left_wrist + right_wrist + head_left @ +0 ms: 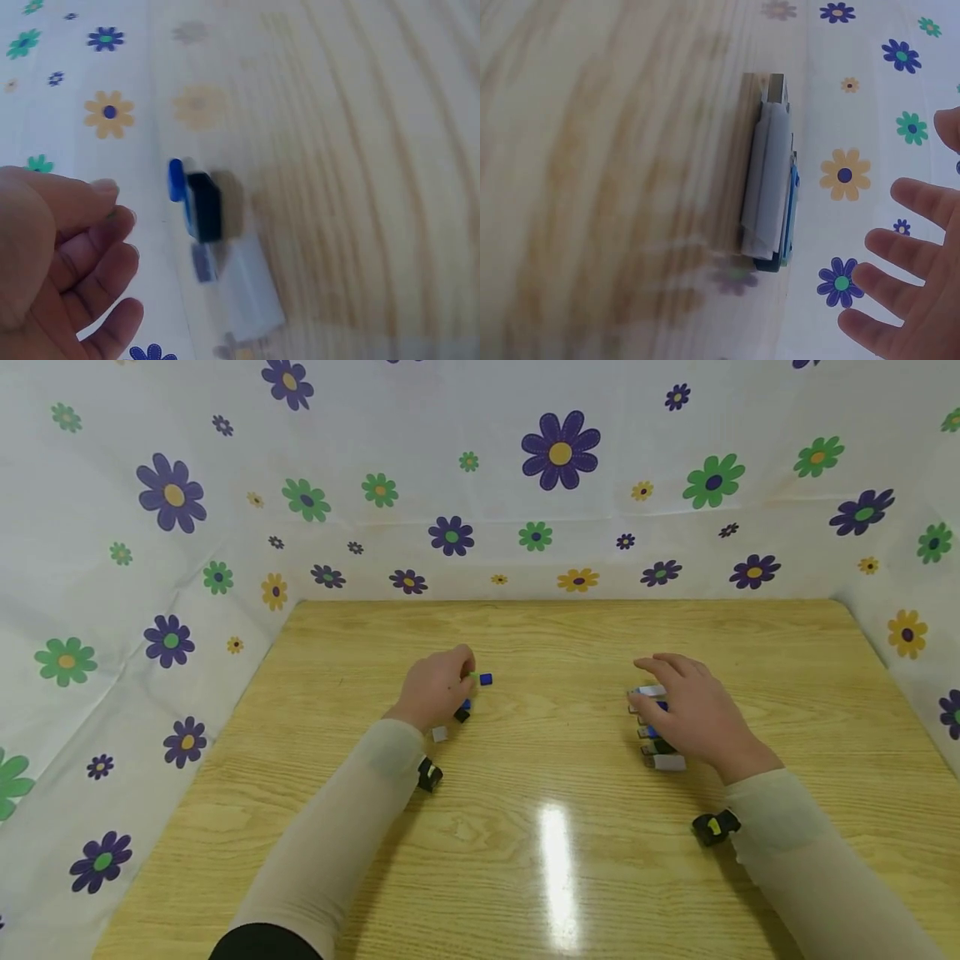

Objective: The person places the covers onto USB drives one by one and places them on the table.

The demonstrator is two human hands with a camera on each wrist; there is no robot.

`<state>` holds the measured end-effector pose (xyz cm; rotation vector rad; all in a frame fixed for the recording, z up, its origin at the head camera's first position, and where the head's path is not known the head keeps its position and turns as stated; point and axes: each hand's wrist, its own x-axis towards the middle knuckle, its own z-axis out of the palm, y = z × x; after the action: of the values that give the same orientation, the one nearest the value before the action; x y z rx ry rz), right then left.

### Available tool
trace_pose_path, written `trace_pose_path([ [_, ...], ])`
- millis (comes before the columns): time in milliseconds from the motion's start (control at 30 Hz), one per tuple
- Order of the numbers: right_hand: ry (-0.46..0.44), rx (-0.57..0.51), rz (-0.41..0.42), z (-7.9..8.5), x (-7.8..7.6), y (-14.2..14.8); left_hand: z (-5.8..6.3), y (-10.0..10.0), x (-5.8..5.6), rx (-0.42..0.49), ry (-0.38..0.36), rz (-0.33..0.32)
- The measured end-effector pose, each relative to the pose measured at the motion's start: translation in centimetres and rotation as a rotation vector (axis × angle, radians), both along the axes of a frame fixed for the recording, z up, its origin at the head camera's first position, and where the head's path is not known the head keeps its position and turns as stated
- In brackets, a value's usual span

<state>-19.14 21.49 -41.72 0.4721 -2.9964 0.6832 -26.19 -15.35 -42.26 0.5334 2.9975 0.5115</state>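
Observation:
My left hand (437, 687) pinches a small green cap (474, 676), mostly hidden by thumb and fingertips. Just right of it lies a blue cap (486, 679). Another blue cap (466, 703), a black cap (462, 716) and a white cap (440, 734) lie below that hand. On the right, my right hand (697, 714) hovers with spread fingers over a column of USB sticks, partly covering them. A white USB stick (670, 763) is nearest me, its metal plug pointing left. In the right wrist view, nothing is in the right hand (919, 277).
The sticks and caps lie on a light wooden table (517, 752). A white cloth with flower prints (495, 493) hangs behind it and along both sides. Each wrist wears a small black camera, such as the right camera (715, 827).

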Motion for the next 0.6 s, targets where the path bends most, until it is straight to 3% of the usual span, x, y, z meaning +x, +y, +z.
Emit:
trace_pose_path([
  [233, -0.065, -0.007, -0.009, 0.1, 0.0, 0.6, 0.4, 0.3, 1.7, 0.157, -0.052, -0.005],
  [367, -0.109, -0.003, -0.017, 0.2, 0.0, 0.9, 0.4, 0.9, 2.3, 0.2, -0.052, -0.03],
  [600, -0.173, 0.102, 0.022, 0.0, -0.5, 1.4, 0.4, 2.1, 3.2, 0.253, -0.072, -0.016],
])
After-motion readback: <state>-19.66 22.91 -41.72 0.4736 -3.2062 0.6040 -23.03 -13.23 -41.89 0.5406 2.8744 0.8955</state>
